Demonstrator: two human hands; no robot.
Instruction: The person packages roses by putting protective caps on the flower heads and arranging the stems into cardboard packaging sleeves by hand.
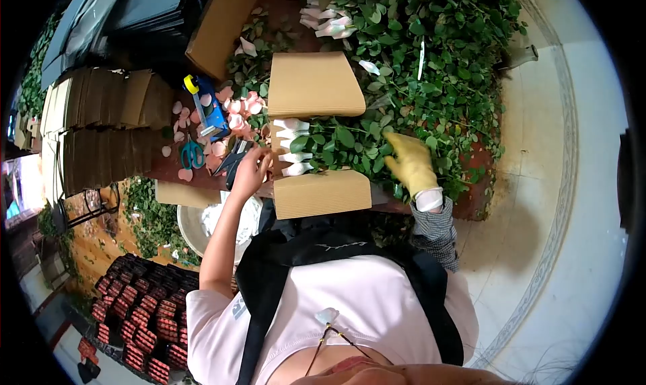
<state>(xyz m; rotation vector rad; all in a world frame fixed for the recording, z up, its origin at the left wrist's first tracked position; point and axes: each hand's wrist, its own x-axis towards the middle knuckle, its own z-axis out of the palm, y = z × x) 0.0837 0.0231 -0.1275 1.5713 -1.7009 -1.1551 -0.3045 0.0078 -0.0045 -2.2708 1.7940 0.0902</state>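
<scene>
My bare left hand is closed on a black stapler-like tool at the table's near edge. Just right of it lie several white-wrapped flower heads, in a row on corrugated cardboard. That cardboard has a raised far flap and a near flap, with leafy stems running rightward between them. My right hand, in a yellow glove, rests at the stems' right end, its thumb and fingers apart. Whether it touches the stems is hard to tell.
Teal scissors, pink petals and a blue tape dispenser lie left. Cardboard stacks stand beyond them. Leafy stems are heaped at the back right. A pale bin stands below the table.
</scene>
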